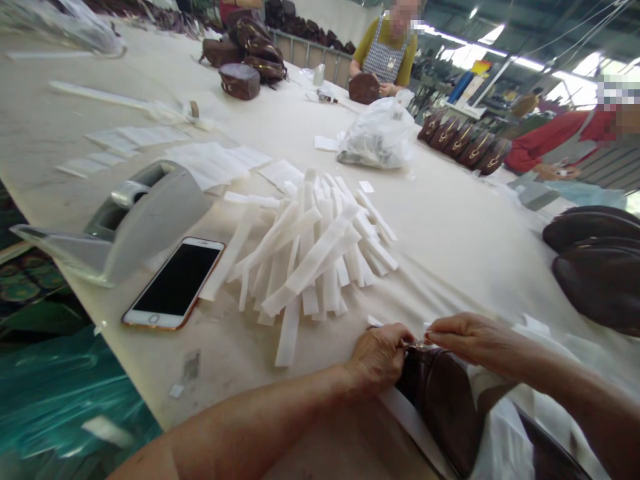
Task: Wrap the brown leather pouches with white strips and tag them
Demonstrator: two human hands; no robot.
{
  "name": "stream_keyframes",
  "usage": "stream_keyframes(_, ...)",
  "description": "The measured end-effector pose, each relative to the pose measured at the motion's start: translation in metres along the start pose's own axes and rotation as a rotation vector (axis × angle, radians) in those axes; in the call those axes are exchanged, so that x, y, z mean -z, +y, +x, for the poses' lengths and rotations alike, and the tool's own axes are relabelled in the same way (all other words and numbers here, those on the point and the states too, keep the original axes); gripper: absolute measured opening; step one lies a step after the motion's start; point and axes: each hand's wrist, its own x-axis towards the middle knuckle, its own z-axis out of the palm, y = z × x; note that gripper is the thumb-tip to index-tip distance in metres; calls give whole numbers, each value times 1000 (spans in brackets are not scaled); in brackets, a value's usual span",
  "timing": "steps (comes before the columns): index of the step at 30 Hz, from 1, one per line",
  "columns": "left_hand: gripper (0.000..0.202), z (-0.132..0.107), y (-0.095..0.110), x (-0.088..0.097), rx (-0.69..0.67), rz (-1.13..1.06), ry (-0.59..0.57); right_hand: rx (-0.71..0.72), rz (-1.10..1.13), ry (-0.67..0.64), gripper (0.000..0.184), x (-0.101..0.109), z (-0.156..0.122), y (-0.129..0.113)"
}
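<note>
A dark brown leather bag [445, 407] rests at the table's near edge, partly on white paper. My left hand [380, 353] is closed on its top edge, fingers pinched at a small metal fitting [416, 344]. From the right, my right hand [473, 337] pinches the same fitting. A white strip [410, 420] runs under my left wrist beside the bag. Just beyond my hands lies a heap of white folded paper strips [313, 250].
A grey tape dispenser [125, 223] and a phone [175, 283] lie at the left. Brown bags [595, 267] sit at the right, more bags [250, 57] far back. A plastic bag [377, 137] sits mid-table. Two other people stand at the far side.
</note>
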Motion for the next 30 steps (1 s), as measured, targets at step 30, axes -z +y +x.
stream_keyframes(30,8,-2,3,4,16,-62,9,-153,-498,28,33,-18,14,-12)
